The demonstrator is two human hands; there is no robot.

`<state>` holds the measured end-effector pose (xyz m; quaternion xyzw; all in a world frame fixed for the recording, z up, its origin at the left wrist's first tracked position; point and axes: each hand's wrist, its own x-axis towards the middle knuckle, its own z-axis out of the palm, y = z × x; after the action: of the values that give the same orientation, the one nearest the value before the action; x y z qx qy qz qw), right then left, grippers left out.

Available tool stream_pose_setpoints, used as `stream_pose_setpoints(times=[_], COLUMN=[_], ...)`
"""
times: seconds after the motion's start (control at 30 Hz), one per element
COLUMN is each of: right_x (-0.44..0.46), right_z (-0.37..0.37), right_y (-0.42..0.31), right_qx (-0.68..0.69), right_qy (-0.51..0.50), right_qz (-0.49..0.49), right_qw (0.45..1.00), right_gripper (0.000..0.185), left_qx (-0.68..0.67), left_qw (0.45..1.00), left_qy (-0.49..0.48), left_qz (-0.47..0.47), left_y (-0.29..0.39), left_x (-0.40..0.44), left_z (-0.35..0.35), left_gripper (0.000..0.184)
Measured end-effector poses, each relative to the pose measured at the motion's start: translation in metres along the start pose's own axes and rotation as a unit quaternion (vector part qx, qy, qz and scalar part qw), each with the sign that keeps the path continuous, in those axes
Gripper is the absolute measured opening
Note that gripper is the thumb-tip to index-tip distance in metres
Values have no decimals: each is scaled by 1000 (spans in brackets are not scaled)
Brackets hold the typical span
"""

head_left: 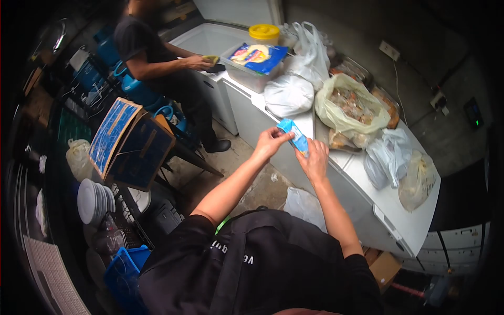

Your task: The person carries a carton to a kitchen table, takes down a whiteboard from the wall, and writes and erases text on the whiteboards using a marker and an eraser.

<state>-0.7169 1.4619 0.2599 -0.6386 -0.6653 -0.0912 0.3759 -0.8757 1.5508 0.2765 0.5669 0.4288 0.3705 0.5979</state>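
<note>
Both my hands hold a small light-blue carton (293,134) in front of my body, near the edge of the white chest freezer (341,181). My left hand (271,143) pinches its left side with thumb and fingers near the upper end. Around its lower right end my right hand (314,160) is closed. The print on the carton is too small to read. Just beyond it on the freezer sit a knotted white plastic bag (289,96) and an open pale-yellow bag (336,115) with wrapped food inside.
At the upper left a co-worker (152,58) stands by another, open freezer, holding something yellowish. A clear tub (252,76) bears a blue packet (258,56). Plastic bags (391,155) line the freezer top. To the left are a cardboard box (131,144), stacked plates (94,202) and a blue crate (123,273).
</note>
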Motion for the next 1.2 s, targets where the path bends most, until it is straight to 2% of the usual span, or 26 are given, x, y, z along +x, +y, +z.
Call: stream_pose_setpoints(times=[0.17,0.23,0.37,0.43,0.47,0.5,0.57,0.6,0.63,0.7,0.83,0.87,0.97,1.03,1.2], right_x=[-5,-4,-3,-6,-10,-18,-43,-63,-87,-135,-280,-299,-318,-329,-325], right_z=[4,4,-2,-11,-16,-16,-9,-2,8,19,64,63,24,5,-17], right_y=[-2,-6,-19,-25,-23,-16,10,31,57,99,205,217,211,207,187], right_qx=[-11,-29,-22,5,36,37,90,74,58,-31,-92,-92,-82,-72,-49], right_qy=[-17,-29,-35,-30,-42,-41,-168,-240,-310,-521,-652,-656,-635,-612,-555], right_qz=[-26,-34,-68,-64,-50,-51,79,107,134,126,145,147,275,337,397], right_qw=[999,999,997,998,997,997,978,962,939,844,738,734,717,712,729], right_gripper=[47,52,58,63,65,65,61,57,53,49,31,31,28,27,25], left_qx=[-26,-92,-117,-174,-176,-175,-305,-345,-376,-408,-420,-428,-453,-479,-519], left_qw=[1000,996,993,982,979,979,936,920,901,878,868,865,855,836,815], left_qy=[11,13,30,48,41,42,87,91,103,141,168,172,183,192,173], left_qz=[-9,-1,11,-65,-96,-94,-153,-164,-189,-209,-203,-197,-173,-185,-190], left_y=[-9,3,-29,-40,-47,-52,-63,-73,-79,-85,-104,-103,-101,-94,-78], left_x=[-5,-18,-12,-11,-11,-12,-15,-13,-14,-19,-24,-27,-27,-25,-21], left_z=[-7,-9,-22,-33,-43,-52,-70,-81,-92,-111,-146,-151,-162,-166,-165], left_gripper=[38,36,34,35,46,46,58,67,66,64,60,59,57,61,73])
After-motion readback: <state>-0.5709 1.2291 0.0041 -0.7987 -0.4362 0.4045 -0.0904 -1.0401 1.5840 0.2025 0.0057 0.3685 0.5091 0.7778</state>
